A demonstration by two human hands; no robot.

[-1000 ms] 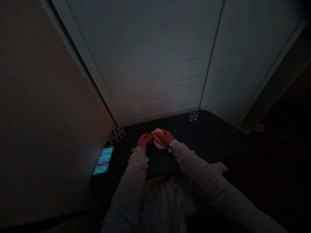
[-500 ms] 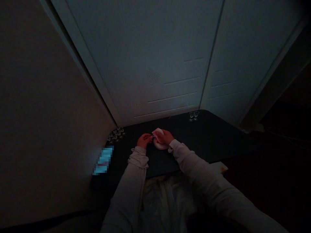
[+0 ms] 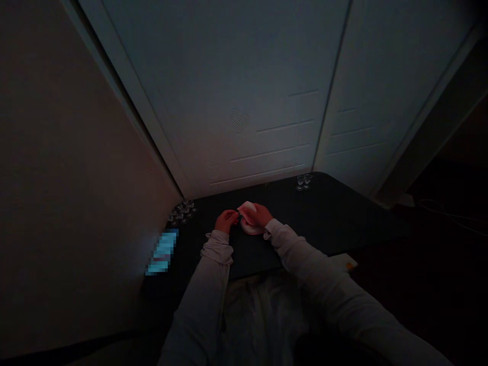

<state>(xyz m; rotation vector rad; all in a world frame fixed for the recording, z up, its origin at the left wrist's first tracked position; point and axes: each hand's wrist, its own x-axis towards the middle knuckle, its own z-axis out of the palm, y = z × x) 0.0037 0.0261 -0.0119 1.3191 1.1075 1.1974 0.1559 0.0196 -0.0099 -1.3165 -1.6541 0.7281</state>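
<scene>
Over the dark table (image 3: pixel 290 218), my right hand (image 3: pixel 263 215) is closed around a pinkish-white cloth (image 3: pixel 252 227). Part of the cloth hangs in a fold below the fingers, and a corner sticks out toward the left. My left hand (image 3: pixel 227 221) is closed in a pinch right beside that corner, its fingertips almost touching the cloth. Whatever small thing sits between the left fingertips is too dark and small to make out.
Several small stemmed glasses (image 3: pixel 183 211) cluster at the table's left corner. Two more glasses (image 3: pixel 304 182) stand at the back right. A lit, pixelated screen (image 3: pixel 162 252) is at the left edge. White panels (image 3: pixel 267 101) rise behind the table; a pale object (image 3: pixel 343 262) lies by the front edge.
Both hands stay almost in place, with only a slight shift of the left fingertips and the cloth corner. The light on the panels has turned a little pinker.
</scene>
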